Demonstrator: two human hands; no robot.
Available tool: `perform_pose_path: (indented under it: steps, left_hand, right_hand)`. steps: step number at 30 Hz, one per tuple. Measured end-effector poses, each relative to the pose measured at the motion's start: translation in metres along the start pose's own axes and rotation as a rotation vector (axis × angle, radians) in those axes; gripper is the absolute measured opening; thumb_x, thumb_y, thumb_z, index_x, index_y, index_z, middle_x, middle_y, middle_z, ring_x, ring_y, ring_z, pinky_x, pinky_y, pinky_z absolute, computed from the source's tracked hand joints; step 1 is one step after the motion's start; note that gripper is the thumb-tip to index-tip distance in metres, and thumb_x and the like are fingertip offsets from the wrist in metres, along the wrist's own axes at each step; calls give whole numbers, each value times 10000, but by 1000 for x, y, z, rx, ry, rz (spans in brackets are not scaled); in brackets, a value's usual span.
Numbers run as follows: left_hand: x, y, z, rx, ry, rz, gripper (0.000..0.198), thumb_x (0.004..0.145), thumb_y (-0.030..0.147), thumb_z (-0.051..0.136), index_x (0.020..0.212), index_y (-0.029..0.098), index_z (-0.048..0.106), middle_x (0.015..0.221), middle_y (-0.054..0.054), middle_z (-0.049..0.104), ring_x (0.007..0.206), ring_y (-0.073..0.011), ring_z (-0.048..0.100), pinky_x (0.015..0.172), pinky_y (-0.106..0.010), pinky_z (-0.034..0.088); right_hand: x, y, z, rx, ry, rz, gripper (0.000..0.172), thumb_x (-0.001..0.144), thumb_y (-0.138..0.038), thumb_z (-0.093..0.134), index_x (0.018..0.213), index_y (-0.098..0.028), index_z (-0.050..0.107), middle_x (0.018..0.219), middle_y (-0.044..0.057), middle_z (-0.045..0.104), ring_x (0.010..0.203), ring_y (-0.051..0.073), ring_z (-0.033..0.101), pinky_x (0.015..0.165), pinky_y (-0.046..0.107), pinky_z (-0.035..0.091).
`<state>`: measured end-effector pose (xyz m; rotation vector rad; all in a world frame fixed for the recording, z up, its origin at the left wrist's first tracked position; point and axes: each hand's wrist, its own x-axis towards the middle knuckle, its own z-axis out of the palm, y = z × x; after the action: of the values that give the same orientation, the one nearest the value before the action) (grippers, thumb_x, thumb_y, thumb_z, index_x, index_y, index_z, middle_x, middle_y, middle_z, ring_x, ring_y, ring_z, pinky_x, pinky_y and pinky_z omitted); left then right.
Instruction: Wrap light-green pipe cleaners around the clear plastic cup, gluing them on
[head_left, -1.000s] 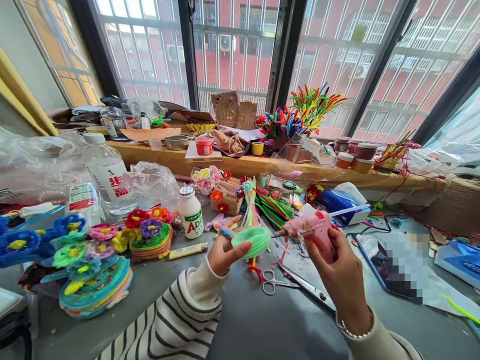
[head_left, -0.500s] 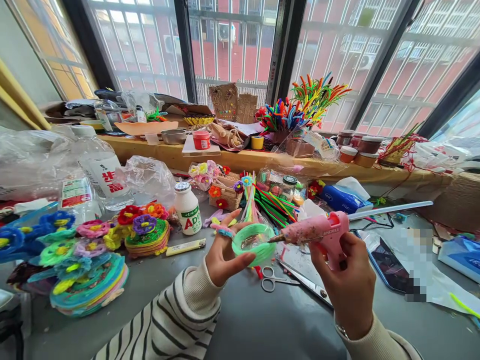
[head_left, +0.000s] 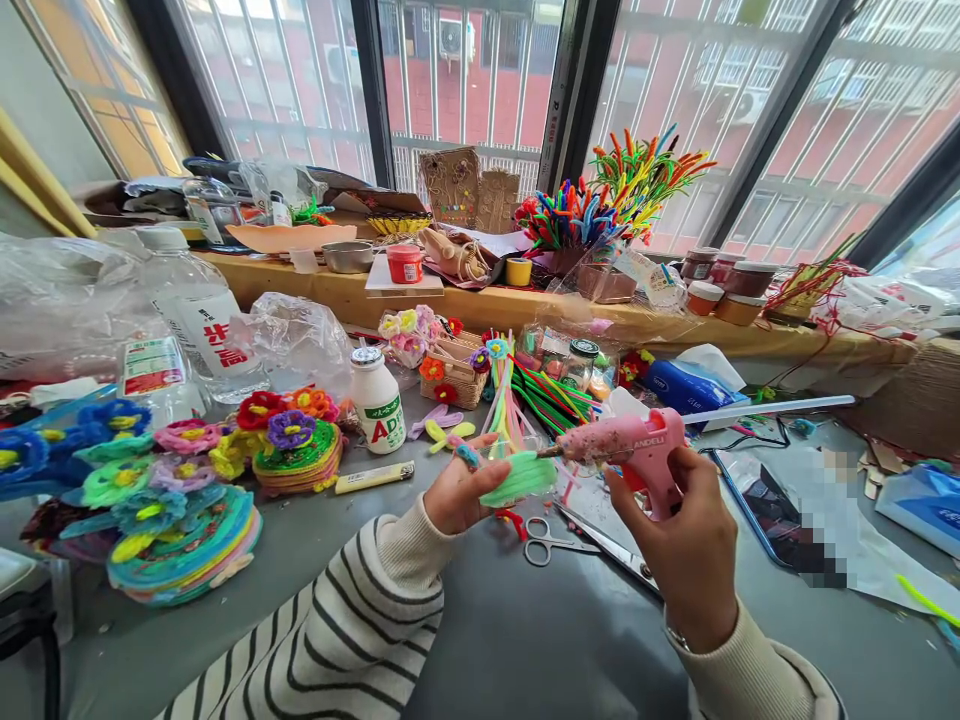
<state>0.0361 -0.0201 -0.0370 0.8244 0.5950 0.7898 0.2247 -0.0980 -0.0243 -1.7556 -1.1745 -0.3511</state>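
While the person leans over the grey bench (head_left: 525,650), the head view shows the left hand (head_left: 456,497) raised just above it, its fingers pinched around a green pipe-cleaner ring (head_left: 519,478) seen nearly edge-on. The right hand (head_left: 675,525) has its fingers wrapped around the grip of a pink glue gun (head_left: 626,442), whose nozzle touches the ring's upper rim. Scissors (head_left: 568,545) lie on the bench just below the ring. A small white bottle (head_left: 377,412) and a stack of flowered discs (head_left: 298,455) stand off to the left.
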Motion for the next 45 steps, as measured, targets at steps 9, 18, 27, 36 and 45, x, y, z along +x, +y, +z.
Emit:
perform_pose_path:
  steps: [9,18,27,36,45]
  left_hand:
    - [-4,5,7,-81,-127,-161,320,678,381,616,924,177,602,892,-51,673,822,-206,642,842,-357,436]
    - [-2,2,2,-30,-25,-67,453,621,328,676,1020,188,515,1003,-66,636,952,-232,593,840,-375,438]
    - [0,-5,1,-13,-1,252,776,526,293,753,1190,179,368,1046,-139,615,968,-315,572,890,-485,377]
    - [-12,0,14,34,-8,430,865,556,262,729,1277,237,252,1076,-99,587,1010,-292,539,905,-466,372]
    - [-13,-2,14,55,8,472,885,549,274,727,1279,244,228,1094,-85,558,1073,-305,488,930,-480,340]
  right_hand:
    - [0,3,0,-60,-36,-18,532,644,-562,545,947,-125,516,768,80,602,567,168,553,504,285,448]
    - [-1,1,1,-14,-11,-16,487,651,-533,559,903,-118,531,715,74,596,502,143,516,466,267,429]
    - [-6,6,1,20,67,-25,461,632,-521,596,885,-144,515,655,38,578,486,134,516,451,244,430]
    - [-13,14,4,70,113,19,465,617,-512,618,888,-149,515,691,52,600,497,144,545,448,244,438]
    - [-13,1,1,129,121,175,484,590,-540,617,873,-158,526,675,57,609,514,174,559,471,276,455]
